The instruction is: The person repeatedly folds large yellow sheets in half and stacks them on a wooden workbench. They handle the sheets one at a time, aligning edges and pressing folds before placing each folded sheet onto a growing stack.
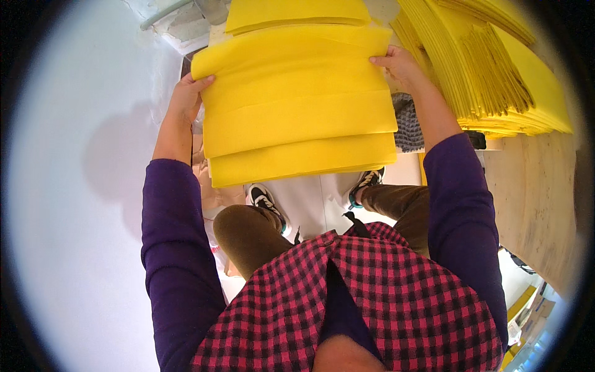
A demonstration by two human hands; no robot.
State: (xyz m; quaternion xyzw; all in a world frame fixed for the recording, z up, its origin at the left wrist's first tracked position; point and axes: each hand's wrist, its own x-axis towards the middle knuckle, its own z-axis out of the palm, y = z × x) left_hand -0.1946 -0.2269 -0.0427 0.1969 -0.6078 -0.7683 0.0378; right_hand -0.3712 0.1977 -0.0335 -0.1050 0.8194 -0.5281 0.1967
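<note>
Head cam: both hands on the yellow sheets [297, 80], approx. upper ctr of view, in front of the torso. L hand [188, 98] at the L edge near the upper corner, thumb on top, other fingers mostly hidden behind; pinch grip on edge. R hand [401, 67] at the R edge, a bit higher, also pinching, digit tips on top, rest partly hidden. Sheets span hand to hand w/ stepped lower edges, i.e. layered; exact count can't tell. Bottom edge shows above the floor [308, 201], btwn the two shoes [263, 197]; can't tell how much is supported underneath. More yellow material [297, 12] just beyond the far edge. R side: big yellow stack [443, 59] w/ a folded bundle [501, 71] on top, by wood panel [527, 198]. Grey textured cloth [407, 127] near R forearm, btwn sheets & stack.
</note>
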